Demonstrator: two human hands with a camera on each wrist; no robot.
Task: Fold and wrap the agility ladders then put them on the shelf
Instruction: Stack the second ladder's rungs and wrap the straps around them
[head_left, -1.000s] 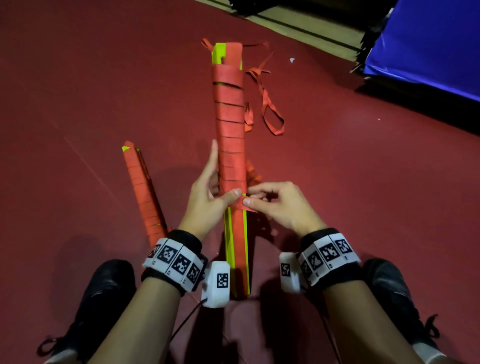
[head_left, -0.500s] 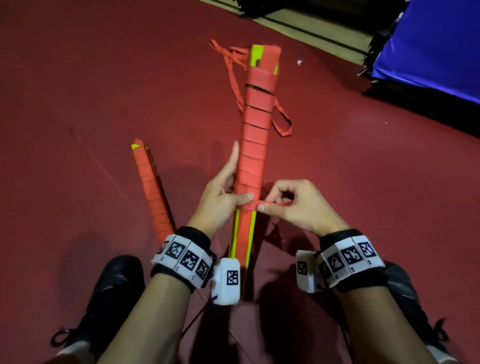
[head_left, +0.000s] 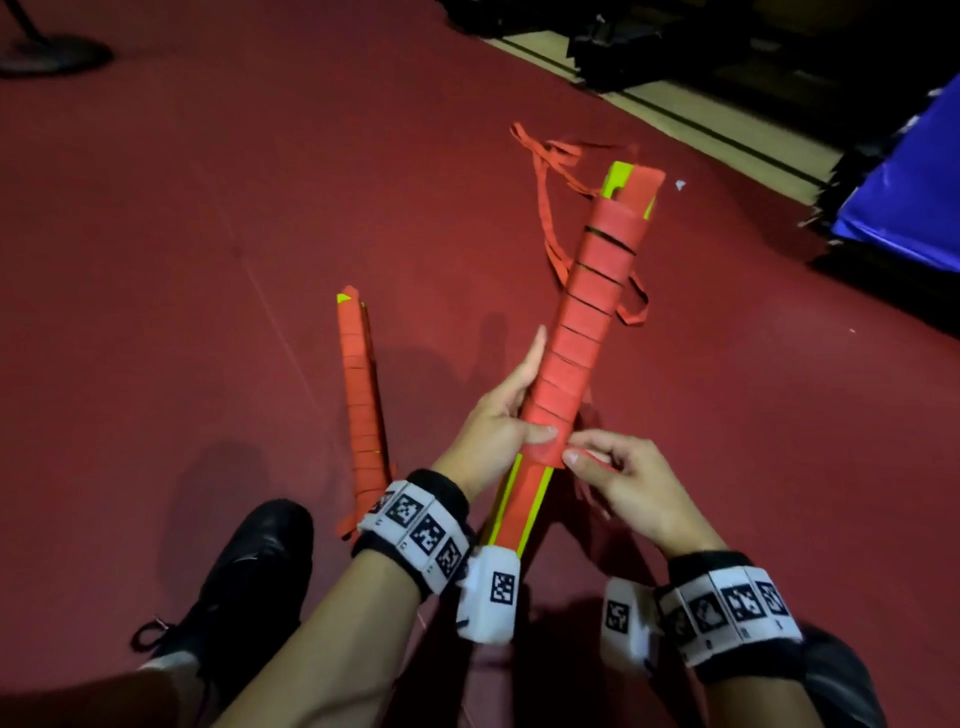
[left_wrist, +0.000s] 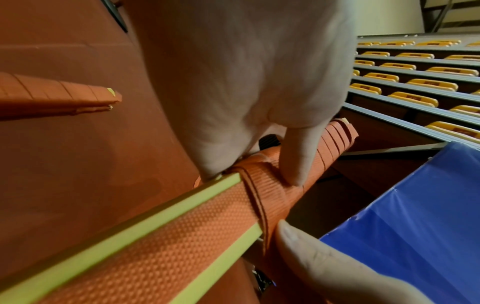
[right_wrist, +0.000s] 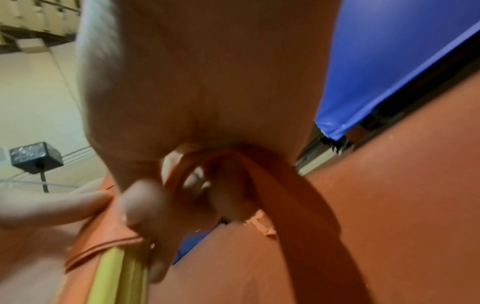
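Gripping the half-wrapped ladder (head_left: 582, 332) at frame centre, the left hand (head_left: 498, 421) thumbs its wrap while the right hand (head_left: 623, 483) pinches the strap (right_wrist: 272, 181), whose loop only the right wrist view shows.

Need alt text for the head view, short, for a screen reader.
Two hands wrap an orange strap around a folded agility ladder held above a red floor: the left hand grips the bundle, the right hand pinches the strap. A second wrapped ladder lies on the floor to the left.
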